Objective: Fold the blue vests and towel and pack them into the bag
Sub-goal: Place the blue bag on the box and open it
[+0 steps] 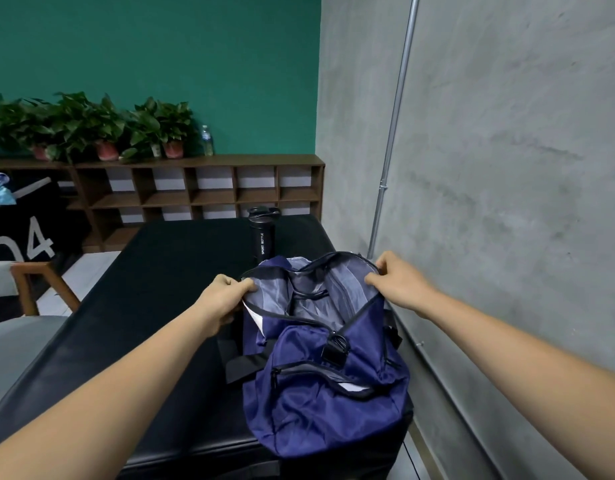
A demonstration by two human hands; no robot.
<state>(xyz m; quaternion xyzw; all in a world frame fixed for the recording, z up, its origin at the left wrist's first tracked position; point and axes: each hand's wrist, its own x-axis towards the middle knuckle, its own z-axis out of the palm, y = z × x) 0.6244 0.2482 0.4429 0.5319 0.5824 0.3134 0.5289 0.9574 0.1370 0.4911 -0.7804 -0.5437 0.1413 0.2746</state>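
A navy blue bag [320, 393] lies on the black padded bench [153, 306], at its right side near the wall. Its main zip is open and the grey lining shows inside. My left hand [223, 299] grips the left edge of the opening. My right hand [399, 282] pinches the right edge, and the two hold the mouth spread wide. A white patch shows at the left inner edge of the opening. No blue vests or towel lie on the bench.
A black sport bottle [262, 237] stands on the bench just behind the bag. The grey concrete wall [507, 202] runs close along the right. A wooden cubby shelf [202, 195] with potted plants stands at the back, and a wooden chair [32, 285] at the left.
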